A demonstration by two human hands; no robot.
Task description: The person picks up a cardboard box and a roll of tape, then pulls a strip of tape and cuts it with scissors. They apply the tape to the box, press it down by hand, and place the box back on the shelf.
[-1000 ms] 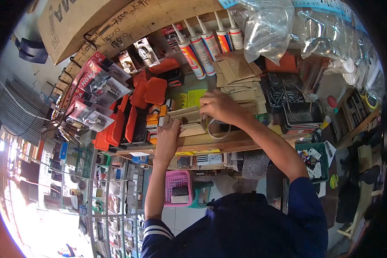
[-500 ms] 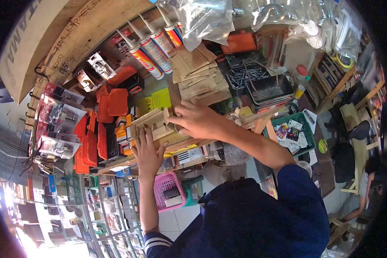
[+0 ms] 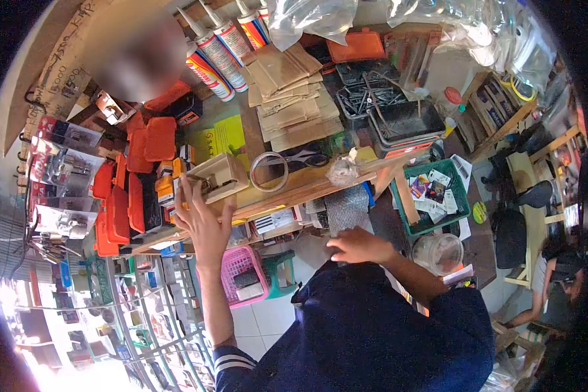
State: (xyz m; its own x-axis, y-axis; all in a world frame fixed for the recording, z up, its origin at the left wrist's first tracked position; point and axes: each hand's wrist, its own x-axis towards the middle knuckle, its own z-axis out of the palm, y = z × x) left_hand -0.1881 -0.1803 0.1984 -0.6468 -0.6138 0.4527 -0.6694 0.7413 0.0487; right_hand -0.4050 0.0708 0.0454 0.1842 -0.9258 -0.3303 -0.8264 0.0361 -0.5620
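My left hand (image 3: 204, 232) is at the front edge of the wooden counter, fingers spread, the tips beside a small cream open-topped box (image 3: 232, 178). A few small dark items lie inside the box, too small to name. My right hand (image 3: 361, 246) is drawn back before the chest of my dark blue shirt, its fingers curled; whatever they hold, if anything, is hidden. Right of the box lie a pale ring (image 3: 253, 176), like a roll of tape, and scissors (image 3: 304, 158). A crumpled clear plastic bag (image 3: 342, 172) sits farther right on the edge.
Brown paper bags (image 3: 297, 124) are stacked behind, beside sealant tubes (image 3: 219, 55). Orange-lidded boxes (image 3: 158, 140) stand left; black trays of screws (image 3: 372, 98) stand right. Below are a pink basket (image 3: 232, 304) and a green basket (image 3: 411, 227). Another person's arm (image 3: 532, 312) shows far right.
My right hand has left the cream box and come back toward my chest, baring the pale ring and scissors. My left hand stays by the box. The view has shifted slightly.
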